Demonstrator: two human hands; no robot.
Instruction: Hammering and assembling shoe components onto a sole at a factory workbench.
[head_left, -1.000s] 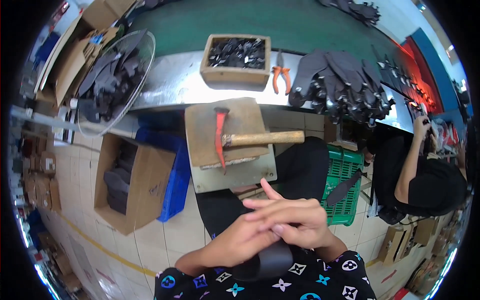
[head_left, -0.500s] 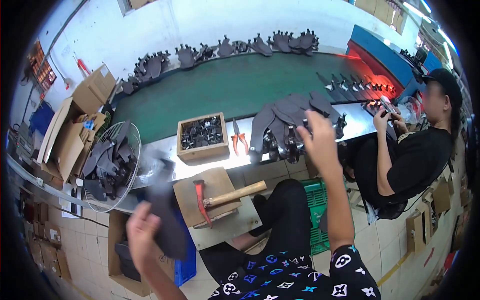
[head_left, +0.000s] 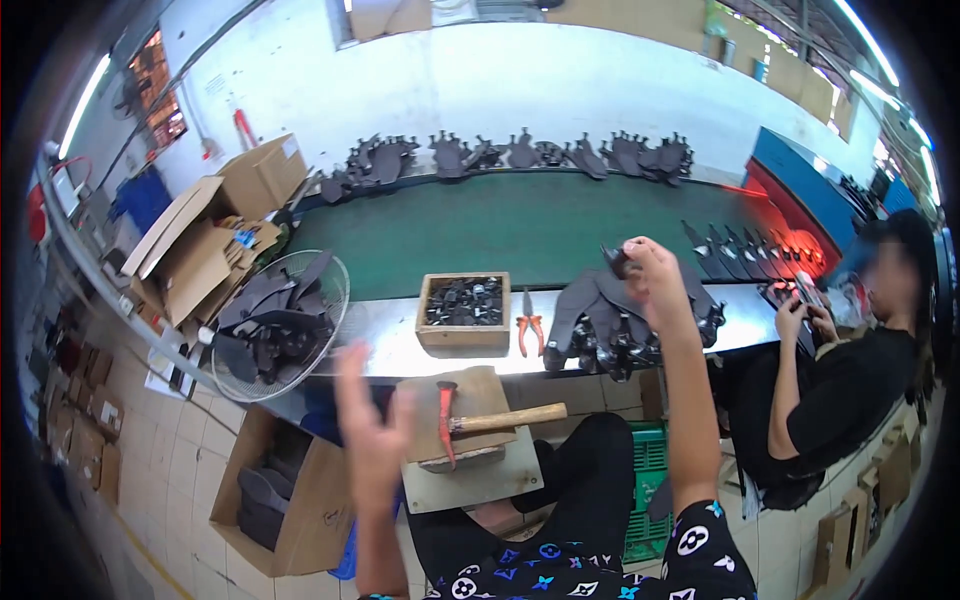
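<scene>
My right hand [head_left: 655,285] is raised over the pile of dark grey shoe soles [head_left: 600,312], closed on a dark sole [head_left: 613,262]; only a curved end of it shows past my fingers. My left hand [head_left: 375,425] is blurred, with fingers apart and nothing in it, in front of the bench's near edge. Close to it is a wire basket [head_left: 345,325] heaped with more soles [head_left: 275,315]. In front of me a red-headed hammer [head_left: 505,418] with a wooden handle lies on a brown board [head_left: 420,400].
A wooden box [head_left: 465,340] of small black parts and orange-handled pliers [head_left: 530,330] lie on the metal ledge. Behind runs a green conveyor belt [head_left: 480,225]. A cardboard box [head_left: 310,520] stands low at left. At right, another person [head_left: 830,400] handles a small item.
The sole that was at my left hand is no longer there, and that hand has moved right. My right hand has lifted from the pile with a sole. The whole view has shifted.
</scene>
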